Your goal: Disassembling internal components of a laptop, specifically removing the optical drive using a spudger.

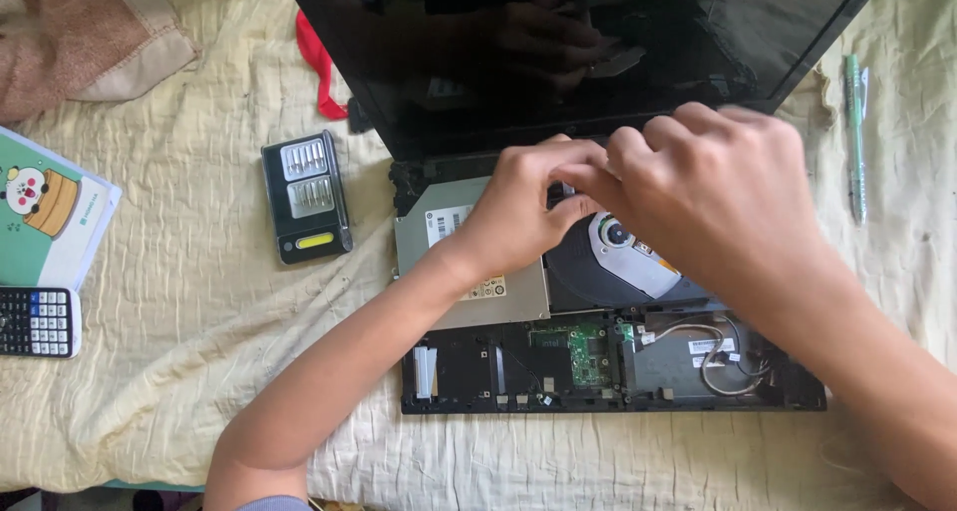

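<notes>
The opened laptop base (pixel 608 371) lies nearest, its green circuit board (pixel 586 356) and loose wires (pixel 723 356) bare, on a cream bedsheet (pixel 179 302). From far left: a calculator (pixel 38 322), a green booklet (pixel 50 222), then a dark case of screwdriver bits (pixel 307 197). The left hand (pixel 518 212) rests over the silver optical drive (pixel 469 272), fingers curled and pinched at the hinge edge — what they grip I cannot tell. The right hand (pixel 713 187) meets it there, fingers bent, its hold hidden. The black screen (pixel 598 42) lies beyond; a green pen (pixel 855 142) sits far right.
</notes>
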